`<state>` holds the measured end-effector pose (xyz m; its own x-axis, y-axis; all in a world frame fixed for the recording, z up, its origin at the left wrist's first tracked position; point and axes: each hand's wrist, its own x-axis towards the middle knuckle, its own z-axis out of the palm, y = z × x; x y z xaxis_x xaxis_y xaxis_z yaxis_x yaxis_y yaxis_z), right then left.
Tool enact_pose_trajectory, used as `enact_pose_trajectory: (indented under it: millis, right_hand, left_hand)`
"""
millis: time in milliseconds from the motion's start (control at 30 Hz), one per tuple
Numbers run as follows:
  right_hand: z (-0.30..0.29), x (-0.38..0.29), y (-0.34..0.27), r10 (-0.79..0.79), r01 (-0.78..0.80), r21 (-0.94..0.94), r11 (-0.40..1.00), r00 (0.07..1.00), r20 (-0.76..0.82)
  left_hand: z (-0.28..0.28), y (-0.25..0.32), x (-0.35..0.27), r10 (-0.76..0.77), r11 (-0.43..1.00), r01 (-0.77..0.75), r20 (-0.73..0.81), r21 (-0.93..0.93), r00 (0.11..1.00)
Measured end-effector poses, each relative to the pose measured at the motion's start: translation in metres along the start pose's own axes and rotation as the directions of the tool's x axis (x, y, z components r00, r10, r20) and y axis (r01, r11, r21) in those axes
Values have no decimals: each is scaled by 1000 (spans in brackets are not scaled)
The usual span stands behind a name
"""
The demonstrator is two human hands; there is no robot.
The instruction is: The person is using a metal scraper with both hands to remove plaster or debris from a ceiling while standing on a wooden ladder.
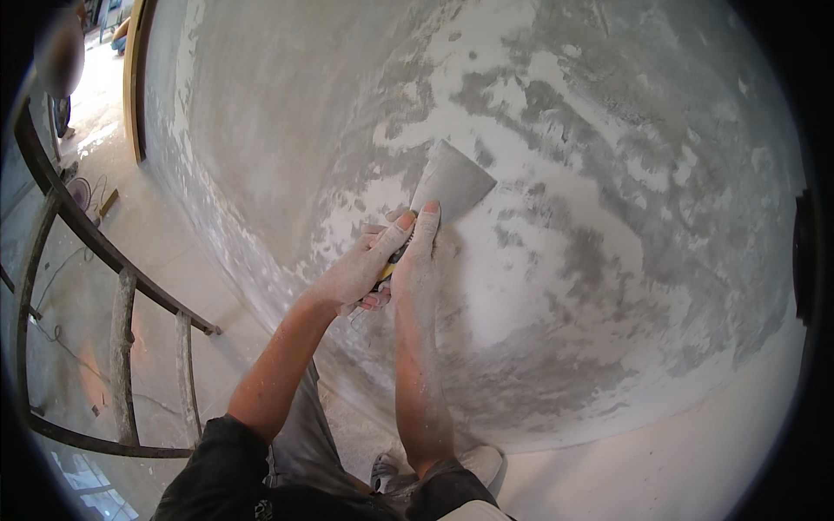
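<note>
Both of my hands are clasped around one putty knife (pixel 455 181), whose wide grey blade points up and to the right. My left hand (pixel 368 260) grips the yellow and black handle (pixel 387 271), its thumb near the base of the blade. Alongside it, my right hand (pixel 419 254) wraps the same tool with the thumb laid on the blade's lower part. White dust coats both hands. The blade lies over a grey wall (pixel 573 260) with uneven white patches; whether its edge touches the wall, I cannot tell.
At left a ladder (pixel 124 345) with worn rungs stands close to my left arm. Beyond it are a fan (pixel 79 194) and a cable (pixel 57 332) on the floor (pixel 195 260). A wooden door frame (pixel 135 84) borders a bright opening. My shoes (pixel 482 465) are by the wall's base.
</note>
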<state>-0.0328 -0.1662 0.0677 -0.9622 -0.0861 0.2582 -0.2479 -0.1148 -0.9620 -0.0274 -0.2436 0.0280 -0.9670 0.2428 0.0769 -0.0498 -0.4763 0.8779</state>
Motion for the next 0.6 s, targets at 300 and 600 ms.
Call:
enact_pose_trajectory:
  millis: [300,600]
  right_hand:
    - [12,7,4,40,-40,5,999,998,41]
    - [23,3,26,-37,35,58,998,999,19]
  left_hand:
    - [-2,18,-8,124,991,-123,-28,52,992]
    - [-31,6,-11,-45,998,48,-65,43,997]
